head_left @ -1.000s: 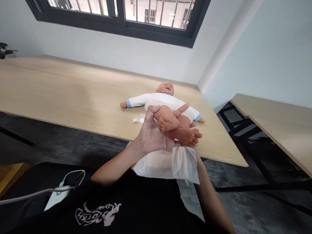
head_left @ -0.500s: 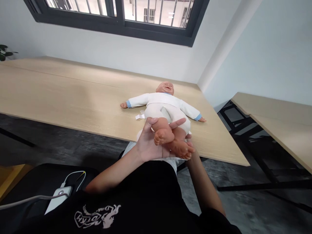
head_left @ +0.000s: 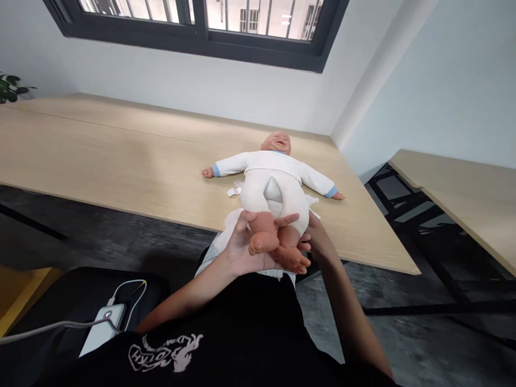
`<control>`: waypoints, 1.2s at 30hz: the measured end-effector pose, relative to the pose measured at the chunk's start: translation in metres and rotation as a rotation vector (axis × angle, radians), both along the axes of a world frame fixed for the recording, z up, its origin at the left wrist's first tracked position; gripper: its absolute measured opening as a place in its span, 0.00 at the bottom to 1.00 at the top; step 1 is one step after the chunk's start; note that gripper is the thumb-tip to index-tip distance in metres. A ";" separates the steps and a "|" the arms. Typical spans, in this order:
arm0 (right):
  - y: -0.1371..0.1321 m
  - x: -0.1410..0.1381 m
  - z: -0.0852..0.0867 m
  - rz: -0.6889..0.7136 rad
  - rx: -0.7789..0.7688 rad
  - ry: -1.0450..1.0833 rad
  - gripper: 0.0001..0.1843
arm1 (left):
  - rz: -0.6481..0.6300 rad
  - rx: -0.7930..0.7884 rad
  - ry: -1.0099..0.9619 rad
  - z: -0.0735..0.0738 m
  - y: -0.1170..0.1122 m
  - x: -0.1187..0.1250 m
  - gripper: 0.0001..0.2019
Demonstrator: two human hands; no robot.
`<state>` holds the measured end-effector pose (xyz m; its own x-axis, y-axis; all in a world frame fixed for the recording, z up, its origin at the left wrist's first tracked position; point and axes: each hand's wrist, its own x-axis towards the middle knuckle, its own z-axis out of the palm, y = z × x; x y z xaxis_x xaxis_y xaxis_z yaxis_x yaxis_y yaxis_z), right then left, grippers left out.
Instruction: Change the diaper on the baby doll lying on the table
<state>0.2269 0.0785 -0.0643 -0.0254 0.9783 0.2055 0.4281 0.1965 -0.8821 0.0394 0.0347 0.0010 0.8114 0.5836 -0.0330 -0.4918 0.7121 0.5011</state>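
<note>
A baby doll [head_left: 274, 177] in a white suit with blue cuffs lies on its back on the wooden table [head_left: 121, 161], head toward the wall. My left hand [head_left: 242, 250] is closed round both of the doll's bare ankles, near the table's front edge. My right hand [head_left: 316, 236] is mostly hidden behind the doll's feet and legs; its fingers do not show. A white diaper [head_left: 228, 228] lies under the doll's legs and my left hand, largely covered. A small white tab [head_left: 233, 192] lies beside the doll's hip.
A second wooden table [head_left: 463, 199] stands to the right across a gap with a black frame. A phone with a cable [head_left: 102, 328] rests on my lap at lower left. A plant [head_left: 10, 88] sits at the far left. A window runs along the wall above.
The doll's legs, held by my left hand, have come down from raised toward the table. The white diaper that hung below my hands now lies under the doll's legs.
</note>
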 end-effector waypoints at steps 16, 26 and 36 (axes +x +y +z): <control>-0.024 0.018 0.020 0.018 0.510 -0.409 0.19 | 0.013 -0.071 -0.088 -0.030 -0.002 -0.018 0.38; -0.027 0.058 0.032 0.125 0.451 -0.441 0.21 | 0.219 0.071 0.265 -0.008 0.019 -0.077 0.21; -0.028 0.067 0.027 0.184 0.420 -0.563 0.28 | 0.519 0.328 0.827 0.003 0.025 -0.094 0.10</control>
<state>0.2934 0.0506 -0.0377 -0.3943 0.7896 0.4702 0.7226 0.5825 -0.3723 -0.0550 0.0596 0.0036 0.2530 0.9366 -0.2426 -0.1132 0.2777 0.9540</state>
